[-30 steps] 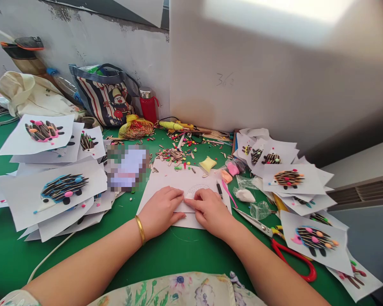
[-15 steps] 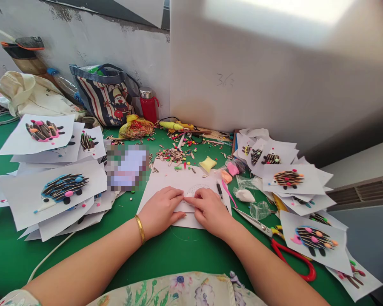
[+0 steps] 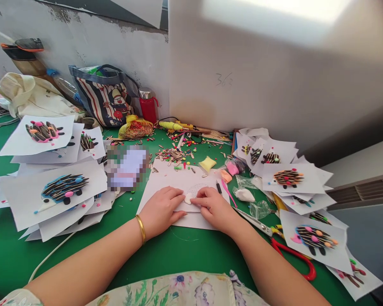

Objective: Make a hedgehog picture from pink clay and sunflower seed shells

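A white sheet (image 3: 174,178) lies on the green table (image 3: 178,250) in front of me, with a faint round outline (image 3: 199,188) drawn on it. My left hand (image 3: 161,210), a gold bangle at its wrist, lies flat on the sheet and holds it down. My right hand (image 3: 215,208) is curled beside it, its fingertips pressed on a small lump of white clay (image 3: 188,198) at the outline's left edge. The fingertips of both hands nearly meet at the lump.
Red-handled scissors (image 3: 293,255) lie to the right of my right arm. Finished seed-and-clay hedgehog pictures are stacked on the left (image 3: 59,187) and right (image 3: 312,239). Clay lumps, yellow (image 3: 207,163), pink (image 3: 232,168) and white (image 3: 245,195), sunflower seeds (image 3: 172,154), a glue gun (image 3: 175,125), a red bottle (image 3: 148,106) and a striped bag (image 3: 105,95) lie farther back.
My right hand has shifted slightly to the right, and the white clay lump now shows at its fingertips. My left hand has stayed on the sheet.
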Available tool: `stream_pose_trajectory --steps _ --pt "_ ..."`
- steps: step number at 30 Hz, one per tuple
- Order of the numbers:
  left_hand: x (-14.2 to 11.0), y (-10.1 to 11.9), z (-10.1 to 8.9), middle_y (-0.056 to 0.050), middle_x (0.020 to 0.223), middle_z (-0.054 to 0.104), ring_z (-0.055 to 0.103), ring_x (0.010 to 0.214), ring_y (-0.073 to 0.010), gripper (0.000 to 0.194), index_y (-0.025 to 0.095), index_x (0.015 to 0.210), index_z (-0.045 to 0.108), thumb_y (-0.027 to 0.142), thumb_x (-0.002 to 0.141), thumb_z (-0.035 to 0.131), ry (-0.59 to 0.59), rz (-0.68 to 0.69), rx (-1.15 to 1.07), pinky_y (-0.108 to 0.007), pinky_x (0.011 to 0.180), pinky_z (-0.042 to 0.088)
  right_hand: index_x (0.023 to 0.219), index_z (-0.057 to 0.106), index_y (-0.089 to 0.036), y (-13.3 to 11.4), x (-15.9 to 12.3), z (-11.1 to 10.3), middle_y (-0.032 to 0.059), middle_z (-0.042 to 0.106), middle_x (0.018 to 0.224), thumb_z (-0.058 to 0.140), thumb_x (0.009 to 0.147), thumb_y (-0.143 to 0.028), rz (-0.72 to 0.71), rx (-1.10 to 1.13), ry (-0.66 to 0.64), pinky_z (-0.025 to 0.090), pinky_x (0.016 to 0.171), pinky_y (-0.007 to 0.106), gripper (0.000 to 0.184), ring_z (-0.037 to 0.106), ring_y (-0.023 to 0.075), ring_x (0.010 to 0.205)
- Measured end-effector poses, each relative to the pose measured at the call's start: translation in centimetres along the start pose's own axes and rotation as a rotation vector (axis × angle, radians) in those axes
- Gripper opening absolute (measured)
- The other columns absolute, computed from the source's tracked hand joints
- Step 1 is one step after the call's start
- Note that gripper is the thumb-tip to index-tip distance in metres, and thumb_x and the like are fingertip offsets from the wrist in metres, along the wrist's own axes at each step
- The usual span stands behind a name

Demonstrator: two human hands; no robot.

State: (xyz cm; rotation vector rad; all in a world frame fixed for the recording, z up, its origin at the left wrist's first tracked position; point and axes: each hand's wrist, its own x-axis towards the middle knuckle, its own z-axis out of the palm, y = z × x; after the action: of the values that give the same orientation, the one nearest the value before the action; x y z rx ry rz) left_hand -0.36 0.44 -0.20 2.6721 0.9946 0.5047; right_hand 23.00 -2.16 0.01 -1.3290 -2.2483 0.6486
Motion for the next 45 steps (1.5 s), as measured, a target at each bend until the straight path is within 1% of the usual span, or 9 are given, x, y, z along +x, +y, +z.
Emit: stream_pose_trajectory --steps 3,5,8,12,22,28,34,38,45 --pt "0.2 0.1 0.1 -0.011 0.119 0.063 0.057 0.109 -0.0274 0.034 0.018 0.117 0.061 0.036 0.088 0.062 0.01 -0.01 -0.006 -0.046 0.096 0.048 0.114 0.07 -0.025 0.1 0.0 -0.2 0.006 0.059 0.106 0.052 0.082 -0.002 0.023 0.056 0.024 0.046 0.093 0.035 0.043 0.054 0.0186 0.102" --pt "0.3 0.2 0.0 -0.011 0.116 0.064 0.058 0.106 -0.0264 0.029 0.018 0.112 0.061 0.035 0.089 0.06 0.013 -0.023 -0.014 -0.045 0.094 0.048 0.108 0.07 -0.024 0.3 0.1 -0.1 0.0056 0.06 0.106 0.056 0.083 -0.006 0.034 0.057 0.032 0.046 0.092 0.035 0.033 0.055 0.0185 0.101" --pt "0.5 0.2 0.0 -0.009 0.113 0.065 0.059 0.103 -0.0249 0.021 0.017 0.105 0.062 0.032 0.09 0.058 0.023 -0.045 -0.031 -0.043 0.092 0.049 0.1 0.068 -0.021 0.3 0.4 0.2 0.005 0.062 0.101 0.066 0.083 -0.015 0.046 -0.003 0.045 0.046 0.089 0.034 0.018 0.055 0.0193 0.098" --pt "0.6 0.1 0.1 -0.008 0.112 0.066 0.059 0.104 -0.0245 0.017 0.019 0.101 0.061 0.025 0.086 0.064 0.032 -0.063 -0.047 -0.043 0.092 0.05 0.091 0.064 -0.019 0.0 1.2 0.9 0.003 0.063 0.09 0.074 0.08 -0.023 0.055 -0.14 0.036 0.043 0.078 0.032 0.014 0.055 0.019 0.088" --pt "0.6 0.1 0.3 -0.007 0.112 0.065 0.058 0.105 -0.0247 0.019 0.019 0.099 0.06 0.024 0.083 0.069 0.02 -0.09 -0.059 -0.043 0.093 0.049 0.08 0.061 -0.02 -1.2 2.6 1.8 0.0025 0.062 0.083 0.071 0.084 -0.031 0.124 -0.315 0.04 0.037 0.073 0.031 0.016 0.054 0.019 0.083" --pt "0.5 0.0 0.4 -0.007 0.111 0.065 0.058 0.105 -0.0247 0.022 0.019 0.1 0.06 0.024 0.081 0.07 0.016 -0.094 -0.059 -0.043 0.093 0.049 0.081 0.06 -0.019 -0.9 2.5 1.0 0.0014 0.063 0.084 0.064 0.089 -0.026 0.129 -0.157 0.017 0.039 0.072 0.028 0.011 0.055 0.0163 0.081" --pt "0.6 0.1 0.3 -0.008 0.11 0.065 0.058 0.104 -0.0252 0.02 0.019 0.098 0.06 0.026 0.082 0.069 0.021 -0.098 -0.061 -0.043 0.092 0.049 0.081 0.058 -0.02 -1.2 2.6 1.4 0.0015 0.061 0.083 0.074 0.08 -0.034 0.146 -0.281 0.032 0.037 0.071 0.031 0.021 0.053 0.0192 0.081" --pt "0.6 0.0 0.4 -0.007 0.11 0.065 0.059 0.104 -0.025 0.02 0.02 0.098 0.06 0.024 0.082 0.069 0.046 -0.092 -0.068 -0.043 0.092 0.049 0.078 0.056 -0.021 -1.9 2.7 2.1 0.0023 0.061 0.082 0.073 0.08 -0.036 0.192 -0.344 0.045 0.035 0.07 0.031 0.023 0.053 0.0203 0.08" --pt "0.6 0.0 0.4 -0.007 0.11 0.065 0.058 0.104 -0.0251 0.023 0.02 0.101 0.06 0.024 0.081 0.07 0.047 -0.098 -0.07 -0.043 0.092 0.049 0.077 0.053 -0.021 -1.8 2.7 2.3 0.0017 0.059 0.081 0.074 0.079 -0.036 0.23 -0.266 0.09 0.035 0.069 0.031 0.025 0.052 0.02 0.08"
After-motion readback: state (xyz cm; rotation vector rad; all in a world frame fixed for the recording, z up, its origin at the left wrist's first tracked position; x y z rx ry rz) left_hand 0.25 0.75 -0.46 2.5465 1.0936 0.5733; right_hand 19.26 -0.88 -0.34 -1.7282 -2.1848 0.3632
